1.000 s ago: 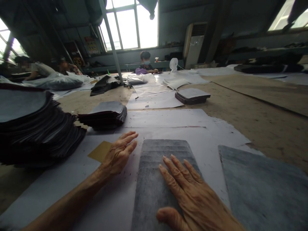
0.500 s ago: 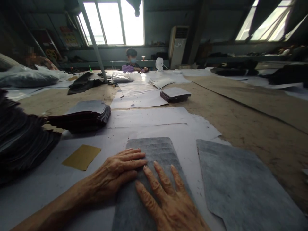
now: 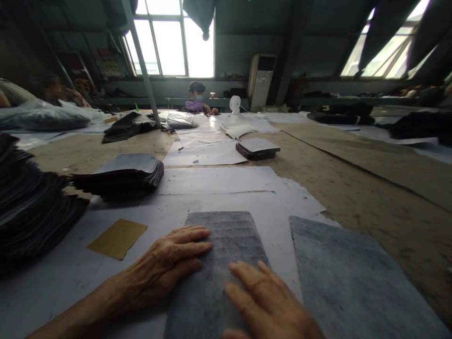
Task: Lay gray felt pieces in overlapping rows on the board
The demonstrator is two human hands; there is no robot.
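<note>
In front of me lies a row of overlapping grey fabric-like pieces (image 3: pixel 226 235), their far edges staggered in steps. My left hand (image 3: pixel 169 259) rests flat across the left side of these pieces, fingers stretched toward the right. Over their nearer right part is my right hand (image 3: pixel 266 296), slightly blurred, with fingers apart and nothing held; whether it touches the surface I cannot tell. A larger grey piece (image 3: pixel 353 278) lies flat to the right. Left of my left hand is a mustard-yellow card-like square (image 3: pixel 118 238).
White paper (image 3: pixel 212 181) covers the near tabletop. At left stand a tall dark stack (image 3: pixel 31 202) and a lower grey-topped stack (image 3: pixel 120 174). A smaller stack (image 3: pixel 257 148) sits farther off. A metal pole (image 3: pixel 143 66) rises beyond; a masked person (image 3: pixel 197 101) sits across the table.
My right hand has drawn back toward me and slightly right from the stepped edges, its fingers now blurred. My left hand stays nearly in place. The view has tilted up a little.
</note>
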